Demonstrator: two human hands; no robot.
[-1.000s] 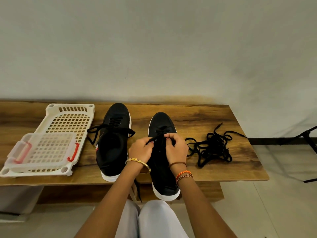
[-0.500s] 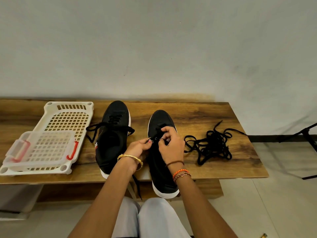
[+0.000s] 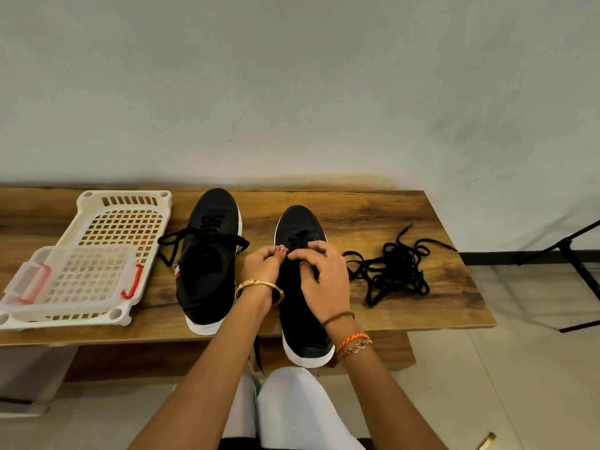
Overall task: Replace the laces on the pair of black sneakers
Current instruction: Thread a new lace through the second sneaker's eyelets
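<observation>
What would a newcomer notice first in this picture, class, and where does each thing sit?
Both hands, left hand and right hand, meet over the lacing of the right sneaker at the middle of the wooden table. A tangled heap of black laces lies to its right; the left sneaker and a white basket sit to the left.

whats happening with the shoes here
A person is lacing a pair of black sneakers on a wooden bench. Both the left hand and the right hand pinch the lace at the eyelets of the right sneaker. The left sneaker has a lace partly threaded. A pile of loose laces lies to the right, a white basket to the left.
</observation>
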